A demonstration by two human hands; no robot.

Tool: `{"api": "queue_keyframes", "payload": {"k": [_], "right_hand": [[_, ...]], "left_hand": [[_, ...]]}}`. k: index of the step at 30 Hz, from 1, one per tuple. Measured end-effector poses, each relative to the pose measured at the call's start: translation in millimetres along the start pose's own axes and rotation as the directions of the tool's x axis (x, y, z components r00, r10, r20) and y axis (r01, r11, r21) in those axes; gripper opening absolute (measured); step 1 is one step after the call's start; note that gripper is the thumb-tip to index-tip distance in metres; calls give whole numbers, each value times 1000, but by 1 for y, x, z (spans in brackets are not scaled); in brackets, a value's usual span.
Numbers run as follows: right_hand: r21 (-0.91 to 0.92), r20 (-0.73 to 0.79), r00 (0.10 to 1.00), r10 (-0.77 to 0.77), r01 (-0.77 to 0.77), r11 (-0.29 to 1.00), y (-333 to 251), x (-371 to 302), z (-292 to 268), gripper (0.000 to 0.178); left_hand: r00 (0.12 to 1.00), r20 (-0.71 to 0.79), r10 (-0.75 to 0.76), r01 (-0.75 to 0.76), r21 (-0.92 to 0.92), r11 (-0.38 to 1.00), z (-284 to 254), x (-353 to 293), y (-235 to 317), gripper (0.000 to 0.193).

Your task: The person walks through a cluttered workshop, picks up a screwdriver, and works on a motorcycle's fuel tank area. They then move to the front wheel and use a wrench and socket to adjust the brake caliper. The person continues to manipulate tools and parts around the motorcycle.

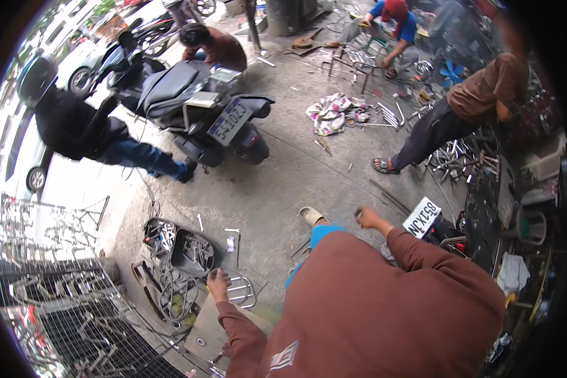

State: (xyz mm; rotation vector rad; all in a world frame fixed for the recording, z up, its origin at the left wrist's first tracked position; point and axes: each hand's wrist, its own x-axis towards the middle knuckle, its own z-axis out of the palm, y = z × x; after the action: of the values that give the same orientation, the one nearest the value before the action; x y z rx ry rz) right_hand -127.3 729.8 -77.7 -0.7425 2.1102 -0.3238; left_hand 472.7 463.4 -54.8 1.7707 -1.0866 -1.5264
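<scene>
Down low on my left, my left hand (218,281) hangs with its fingers (215,274) curled loosely together; whether they clamp on anything I cannot tell. It sits just beside a small chrome rack (240,292) and above a flat brown board (209,324) on the concrete floor (283,183). My right hand (366,218) reaches out ahead, its fingers closed on a small dark object (358,213) too small to make out. Just beside that hand lies a white number plate (421,217), tilted, near a heap of dark parts. Between my arms my blue-clad knee (321,234) shows, with a pale sandal (310,215) on my foot beyond it. Further left, an open black case (193,252) and loose tools lie near coiled cable. A wire-mesh cage (82,327) fills the lower left corner. Well apart, a black scooter (198,107) stands with one person crouching behind it and another, in dark clothes, beside it. A patterned cloth (331,113) lies on the floor, a person in brown stands at the right, and one in blue squats at the top.
</scene>
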Motion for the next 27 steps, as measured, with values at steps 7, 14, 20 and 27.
{"api": "queue_keyframes", "payload": {"k": [7,14,20,27], "right_hand": [[103,342,878,337,-391,915,113,-10,38,26],[460,18,920,391,-355,814,142,100,-85,28],[565,-283,860,424,-207,799,89,169,-218,29],[594,-239,820,520,-300,746,74,199,-207,32]], "left_hand": [[925,143,-352,328,169,929,131,1,12,33],[801,354,-483,140,674,726,292,70,96,37],[853,512,-104,-182,479,859,449,150,233,29],[762,585,-279,-141,570,809,579,191,318,34]]}}
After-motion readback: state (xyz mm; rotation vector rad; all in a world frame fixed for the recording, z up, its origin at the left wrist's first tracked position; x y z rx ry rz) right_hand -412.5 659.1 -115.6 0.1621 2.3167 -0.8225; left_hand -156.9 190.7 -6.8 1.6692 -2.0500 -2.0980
